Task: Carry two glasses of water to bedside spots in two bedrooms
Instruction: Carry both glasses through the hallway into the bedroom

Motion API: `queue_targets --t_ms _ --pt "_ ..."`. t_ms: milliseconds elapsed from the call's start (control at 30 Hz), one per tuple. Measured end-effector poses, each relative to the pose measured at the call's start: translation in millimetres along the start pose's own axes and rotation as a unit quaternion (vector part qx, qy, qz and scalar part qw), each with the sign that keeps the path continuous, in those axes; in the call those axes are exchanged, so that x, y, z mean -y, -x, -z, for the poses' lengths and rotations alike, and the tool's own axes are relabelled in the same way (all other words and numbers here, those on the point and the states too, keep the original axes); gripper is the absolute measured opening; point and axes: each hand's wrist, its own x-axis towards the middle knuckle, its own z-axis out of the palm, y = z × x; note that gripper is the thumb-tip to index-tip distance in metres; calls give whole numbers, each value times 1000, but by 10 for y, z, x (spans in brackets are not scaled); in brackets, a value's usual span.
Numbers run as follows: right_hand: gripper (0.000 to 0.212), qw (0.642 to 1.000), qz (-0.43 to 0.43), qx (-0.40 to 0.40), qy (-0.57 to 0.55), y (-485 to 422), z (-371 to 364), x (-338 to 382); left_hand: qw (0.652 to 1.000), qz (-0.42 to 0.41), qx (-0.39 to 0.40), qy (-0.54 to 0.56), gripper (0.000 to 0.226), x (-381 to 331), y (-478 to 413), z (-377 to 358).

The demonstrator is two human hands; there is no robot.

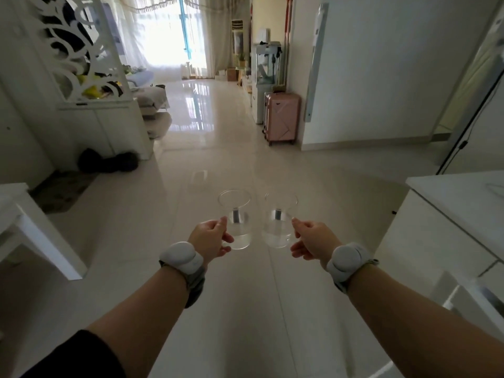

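Two clear glasses, each part-filled with water, are held upright side by side out in front of me over a pale tiled floor. My left hand [211,237] grips the left glass [236,218] from its left side. My right hand [313,240] grips the right glass [278,223] from its right side. The two glasses are a small gap apart. Each wrist carries a grey band with a round white device.
A glossy tiled floor [207,126] runs ahead to a curtained window. A white cabinet with a carved screen [90,77] and dark shoes [109,160] are on the left, a pink suitcase [281,117] by the right wall, a white counter [450,203] at right, a white table [24,222] at left.
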Motion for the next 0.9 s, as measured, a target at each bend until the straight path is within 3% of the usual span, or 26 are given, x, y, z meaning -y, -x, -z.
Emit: queue_targets --t_ms 600,900 --pt "39 994 -39 -90 -45 -2711 654 544 991 -51 99 -70 27 -946 -2964 -1044" --pt "39 998 -27 -55 -9 -4130 1520 611 993 -34 87 -69 33 -1351 -4121 -2001"
